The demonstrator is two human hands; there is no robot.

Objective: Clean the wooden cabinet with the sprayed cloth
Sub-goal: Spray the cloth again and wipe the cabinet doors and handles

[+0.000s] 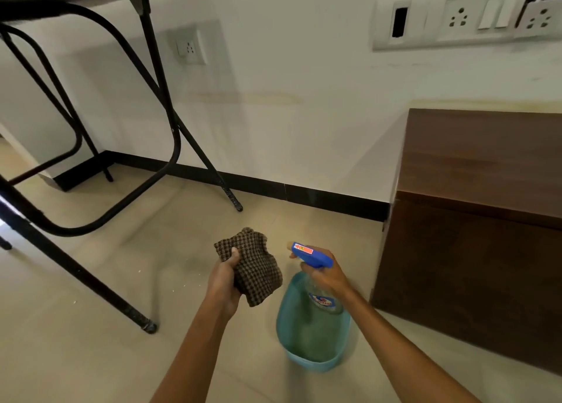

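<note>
My left hand [224,276] grips a bunched brown checked cloth [257,265] held up over the floor. My right hand [330,273] is closed around the neck of a clear spray bottle [322,300] with a blue trigger head [310,253]. The nozzle points left toward the cloth, a short gap away. The dark wooden cabinet [480,220] stands low against the wall at the right, beyond my right hand.
A teal plastic tub [307,338] sits on the tiled floor under the bottle. A black folding table frame [164,110] spreads its legs across the left. Wall sockets [462,19] sit above the cabinet. A black skirting runs along the wall base.
</note>
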